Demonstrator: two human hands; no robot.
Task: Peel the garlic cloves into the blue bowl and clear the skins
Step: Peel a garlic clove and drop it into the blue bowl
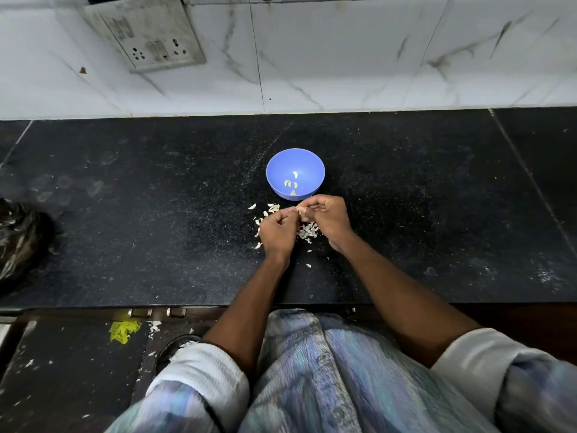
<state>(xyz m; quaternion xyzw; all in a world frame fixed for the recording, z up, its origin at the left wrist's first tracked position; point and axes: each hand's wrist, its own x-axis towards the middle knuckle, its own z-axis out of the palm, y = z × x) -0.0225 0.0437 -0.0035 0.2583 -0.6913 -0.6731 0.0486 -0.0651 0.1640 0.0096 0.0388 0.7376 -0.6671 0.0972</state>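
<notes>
Rolled-up sleeves (199, 367) frame both forearms. Both hands pinch one garlic clove (299, 210) between curled fingertips, right hand (326, 215) above, left hand (277, 232) below, just in front of the blue bowl (307, 160), which holds peeled cloves (293, 183). Skins (307, 231) lie on the counter (140, 198), partly hidden beneath the hands; the clove itself is mostly covered.

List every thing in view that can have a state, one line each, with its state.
blue bowl: upright on the counter, a few peeled cloves inside.
garlic clove: pinched between both hands, just in front of the bowl.
left hand: fingers curled, grip on the clove.
right hand: fingers curled, grip on the clove.
skins: loose, scattered on the counter under the hands.
black bag: crumpled at the counter's left edge.
</notes>
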